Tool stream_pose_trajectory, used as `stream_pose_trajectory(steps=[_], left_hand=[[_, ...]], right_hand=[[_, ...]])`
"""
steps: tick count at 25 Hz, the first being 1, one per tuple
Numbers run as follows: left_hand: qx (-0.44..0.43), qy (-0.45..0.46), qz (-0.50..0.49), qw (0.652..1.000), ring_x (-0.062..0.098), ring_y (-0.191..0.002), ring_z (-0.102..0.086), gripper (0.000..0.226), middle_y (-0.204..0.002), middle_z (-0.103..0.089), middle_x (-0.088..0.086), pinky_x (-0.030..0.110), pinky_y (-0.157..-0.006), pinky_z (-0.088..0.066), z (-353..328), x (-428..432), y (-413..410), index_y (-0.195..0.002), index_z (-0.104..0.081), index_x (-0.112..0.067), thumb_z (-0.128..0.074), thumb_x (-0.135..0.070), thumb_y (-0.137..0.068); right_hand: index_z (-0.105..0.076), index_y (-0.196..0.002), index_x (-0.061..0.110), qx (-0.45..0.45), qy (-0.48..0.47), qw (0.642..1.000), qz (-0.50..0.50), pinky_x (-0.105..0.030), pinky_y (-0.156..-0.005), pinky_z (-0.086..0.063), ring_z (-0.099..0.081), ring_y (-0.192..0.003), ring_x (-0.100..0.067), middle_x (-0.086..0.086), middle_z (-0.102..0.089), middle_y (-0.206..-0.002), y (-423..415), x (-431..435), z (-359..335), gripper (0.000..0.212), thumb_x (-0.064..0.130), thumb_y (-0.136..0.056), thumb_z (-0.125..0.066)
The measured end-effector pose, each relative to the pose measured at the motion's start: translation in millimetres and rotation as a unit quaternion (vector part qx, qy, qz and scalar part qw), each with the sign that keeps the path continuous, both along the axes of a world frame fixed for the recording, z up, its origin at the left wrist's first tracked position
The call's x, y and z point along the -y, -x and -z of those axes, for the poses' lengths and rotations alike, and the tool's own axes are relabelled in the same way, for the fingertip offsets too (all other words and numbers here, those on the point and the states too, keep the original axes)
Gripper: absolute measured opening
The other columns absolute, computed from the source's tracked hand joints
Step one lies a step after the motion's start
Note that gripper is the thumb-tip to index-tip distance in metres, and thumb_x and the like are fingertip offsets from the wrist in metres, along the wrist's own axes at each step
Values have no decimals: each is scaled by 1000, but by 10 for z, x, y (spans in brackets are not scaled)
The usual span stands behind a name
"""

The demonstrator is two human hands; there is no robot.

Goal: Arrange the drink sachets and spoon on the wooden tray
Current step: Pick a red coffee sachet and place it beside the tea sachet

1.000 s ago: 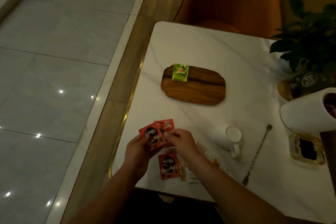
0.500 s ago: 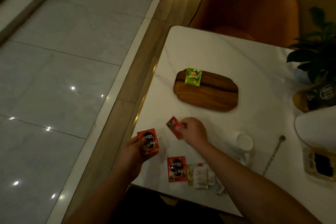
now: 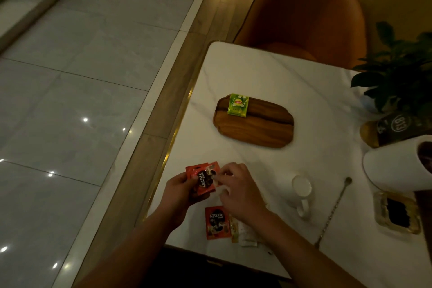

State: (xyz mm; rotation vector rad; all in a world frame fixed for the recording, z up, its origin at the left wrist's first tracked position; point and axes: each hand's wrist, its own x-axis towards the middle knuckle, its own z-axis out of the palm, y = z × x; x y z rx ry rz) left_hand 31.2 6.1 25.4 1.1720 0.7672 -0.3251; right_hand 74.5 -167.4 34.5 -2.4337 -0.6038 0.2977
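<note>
Looking down at a white marble table [image 3: 268, 72] with a gold strip along its left edge. Holding two red coffee sachets [image 3: 205, 179] just above the near-left corner, pretty close to that edge. Left hand [image 3: 180, 194] with fingers curled round them from the left, thumb on the front. Right hand [image 3: 238, 189] pinching their right side with bent fingers. Slightly fanned, one behind the other.

Right below the hands, flat on the marble: one more red sachet [image 3: 217, 222], with a small heap of pale sachets [image 3: 245, 234] against its right side, partly hidden under the right forearm. All of that near the front edge.

Further in, roughly mid-table: wooden tray [image 3: 257, 128], carrying a green tea sachet [image 3: 238, 104] on its far-left corner, poking a bit over the back rim. Plenty of bare wood across the rest. A good stretch of bare marble between the hands and the tray's near rim too.

Off to the right: white mug [image 3: 301, 190], handle toward the camera, then the long spoon [image 3: 334, 210] lying at a slant beside it, not touching. Tighter over there, with a glass ashtray [image 3: 397, 213], a white cylinder [image 3: 397, 163] on its side, a dark item marked 813 [image 3: 397, 128] and a leafy plant [image 3: 402, 72] crowding the right edge. Orange chair [image 3: 304, 14] tucked in at the far side.
</note>
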Motion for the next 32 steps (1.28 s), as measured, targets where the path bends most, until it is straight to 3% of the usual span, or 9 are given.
stream_pose_trajectory(steps=[4,8,15,17,21,24,27,30,32], left_hand=[[16,-20,31,999,32,-93,-77,24,-104,-79,14,43,-76,-63,-48,75,-35,-120,-68,-7,-53,-10,-101],[33,-31,45,998,32,-93,-77,23,-103,-80,13,42,-77,-63,-85,101,-77,-116,-70,-12,-52,-14,-102],[25,36,-30,999,38,-103,-74,29,-109,-78,18,48,-84,-60,-76,135,-128,-117,-69,-9,-44,-18,-105],[30,45,-29,998,38,-106,-73,31,-113,-76,19,48,-86,-59,-63,155,-122,-123,-66,-8,-43,-20,-106],[66,40,10,997,35,-106,-74,34,-113,-76,19,46,-90,-58,-89,211,-129,-125,-67,-8,-45,-25,-106],[77,21,33,996,36,-106,-73,26,-112,-77,19,48,-94,-58,-72,228,-136,-122,-68,-6,-54,-16,-103],[68,1,25,997,35,-102,-75,22,-107,-78,16,42,-84,-62,-40,208,-93,-119,-68,-6,-55,-9,-101],[38,-23,-19,999,32,-95,-77,22,-103,-79,15,38,-74,-64,-15,143,-56,-117,-68,-5,-55,-5,-99],[16,-21,-42,999,35,-97,-76,21,-107,-76,18,40,-73,-64,11,68,-27,-117,-67,-5,-55,-4,-99]], right_hand=[[-60,-128,26,-206,-87,961,160,-39,-79,-59,-64,-83,-8,11,-61,-103,-175,63,-79,38,29,-91,-67],[-65,-112,26,-220,-129,945,206,-40,-63,-61,-68,-56,-17,2,-67,-79,-210,167,-60,27,14,-88,-68],[-62,-95,8,-329,-363,760,427,-32,-57,-61,-75,-67,-27,-18,-72,-90,-58,143,-65,17,-1,-84,-71],[-59,-95,4,-345,-374,739,441,-37,-59,-62,-75,-67,-31,-20,-73,-86,-19,95,-82,17,1,-84,-72],[-58,-88,6,-313,-288,811,402,-46,-61,-63,-73,-61,-29,-16,-73,-75,63,-47,-114,15,9,-86,-72],[-56,-83,13,-283,-242,854,365,-39,-55,-62,-71,-56,-23,-10,-72,-72,81,-89,-138,15,13,-86,-71],[-56,-79,19,-255,-184,893,322,-40,-55,-62,-70,-55,-17,-4,-72,-71,99,-71,-135,16,21,-86,-71],[-63,-79,23,-216,-107,927,288,-42,-64,-62,-69,-63,-12,3,-72,-74,115,34,-30,12,30,-86,-68],[-68,-96,26,-207,-39,956,206,-42,-74,-60,-67,-80,-12,7,-71,-91,171,137,87,11,31,-86,-67]])
